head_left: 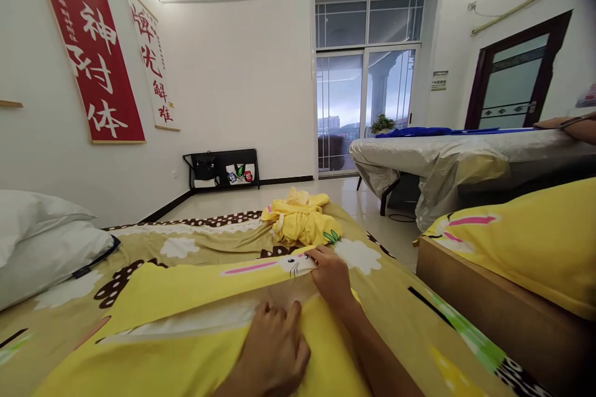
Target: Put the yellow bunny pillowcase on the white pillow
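Observation:
A yellow pillowcase [186, 285] with a printed rabbit face lies on the bed before me, its long opening parted. Inside the opening shows white, pillow-like filling [200, 319]. My right hand [329, 276] pinches the far edge of the opening beside the rabbit face. My left hand [277, 344] is closed at the near edge, its fingers curled on the yellow cloth; the fingertips are partly hidden. Beyond them sits a crumpled heap of yellow cloth [305, 223] on the patterned bed sheet [223, 239].
White pillows [41, 229] lie at left. At right a yellow rabbit-print pillow [526, 242] rests on a cardboard box [493, 298]. Behind stands a plastic-covered table [419, 152], with another person's forearm [580, 129] at its right end. A black rack [223, 170] stands by the wall.

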Demonstrator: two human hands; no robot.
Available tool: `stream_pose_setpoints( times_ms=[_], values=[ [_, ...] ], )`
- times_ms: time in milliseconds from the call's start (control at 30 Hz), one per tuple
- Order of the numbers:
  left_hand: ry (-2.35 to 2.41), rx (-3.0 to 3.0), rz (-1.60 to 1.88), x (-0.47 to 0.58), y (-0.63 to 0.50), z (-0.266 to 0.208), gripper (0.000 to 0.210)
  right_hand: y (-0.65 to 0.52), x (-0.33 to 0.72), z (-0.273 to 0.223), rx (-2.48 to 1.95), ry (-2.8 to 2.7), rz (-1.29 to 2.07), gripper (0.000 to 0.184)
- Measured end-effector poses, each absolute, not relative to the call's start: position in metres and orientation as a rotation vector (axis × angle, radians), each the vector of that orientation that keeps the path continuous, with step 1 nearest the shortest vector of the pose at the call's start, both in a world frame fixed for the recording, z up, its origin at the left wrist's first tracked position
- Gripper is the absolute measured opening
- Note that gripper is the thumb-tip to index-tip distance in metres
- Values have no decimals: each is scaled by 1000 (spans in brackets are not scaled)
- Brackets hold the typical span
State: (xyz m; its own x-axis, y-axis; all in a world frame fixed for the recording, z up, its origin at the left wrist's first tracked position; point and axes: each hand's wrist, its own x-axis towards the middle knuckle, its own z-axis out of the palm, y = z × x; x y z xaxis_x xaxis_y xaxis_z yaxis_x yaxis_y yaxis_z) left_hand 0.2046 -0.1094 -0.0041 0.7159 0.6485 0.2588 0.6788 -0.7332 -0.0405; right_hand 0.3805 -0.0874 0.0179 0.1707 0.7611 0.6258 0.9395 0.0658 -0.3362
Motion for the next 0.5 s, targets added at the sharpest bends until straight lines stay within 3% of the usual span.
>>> stream_pose_setpoints(
  times_ms=[167, 500],
  values=[
    [-1201, -2771, -243, 241, -77, 27, 45, -96, 385, 23, -1783, -1568, -538, 40],
    [-940, -2883, -362, 277, -29, -33, 52, -87, 402, 18, -1794, -1502, -563, 60]
  ],
)
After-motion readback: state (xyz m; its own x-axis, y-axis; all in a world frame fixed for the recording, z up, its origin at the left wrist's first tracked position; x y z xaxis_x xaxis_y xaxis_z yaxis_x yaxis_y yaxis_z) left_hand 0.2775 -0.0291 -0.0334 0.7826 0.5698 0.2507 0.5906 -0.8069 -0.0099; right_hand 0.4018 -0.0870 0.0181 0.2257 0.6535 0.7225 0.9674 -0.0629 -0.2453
